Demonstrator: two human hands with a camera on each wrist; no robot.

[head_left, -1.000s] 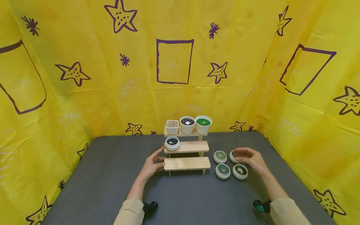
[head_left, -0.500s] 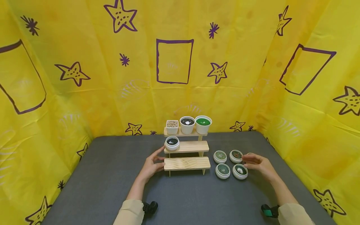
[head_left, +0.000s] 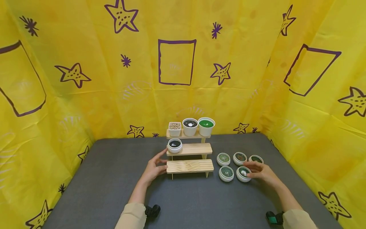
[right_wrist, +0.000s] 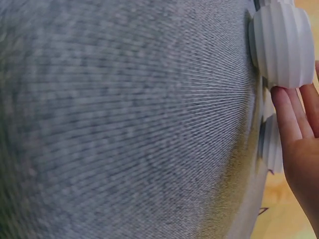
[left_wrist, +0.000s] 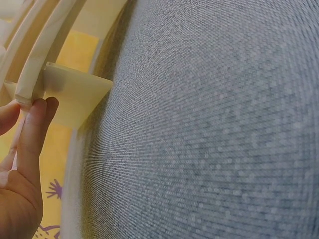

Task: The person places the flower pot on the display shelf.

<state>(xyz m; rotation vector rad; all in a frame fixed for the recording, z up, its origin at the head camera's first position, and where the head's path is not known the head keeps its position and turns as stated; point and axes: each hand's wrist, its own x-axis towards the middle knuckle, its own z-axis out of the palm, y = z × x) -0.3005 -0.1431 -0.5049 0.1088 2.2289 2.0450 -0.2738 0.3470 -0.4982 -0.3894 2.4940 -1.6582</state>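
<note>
In the head view, my left hand (head_left: pixel 154 170) grips the left end of the three-tier wooden stand (head_left: pixel 190 166). The left wrist view shows its thumb and fingers at the end of a wooden board (left_wrist: pixel 34 74). My right hand (head_left: pixel 261 172) is at the right side of a white round pot (head_left: pixel 243 178) with a dark green, shiny filling. In the right wrist view, nearly straight fingers touch the side of a ribbed white pot (right_wrist: pixel 283 47). Another round pot (head_left: pixel 175 146) with a dark filling sits at the left of the stand's middle tier.
Beside the stand on the dark table (head_left: pixel 194 203) are a light green pot (head_left: pixel 224 158), a grey-green pot (head_left: pixel 226 173), a brownish pot (head_left: pixel 239 158) and a pot partly behind the right hand (head_left: pixel 255 159). The top tier bears a square pebble cup (head_left: pixel 175 128), dark-filled cup (head_left: pixel 190 127) and green-filled cup (head_left: pixel 206 127).
My right hand has left the brownish pot at the back, moved right and then towards the front pot. The rightmost back pot now shows. My left hand stays on the stand.
</note>
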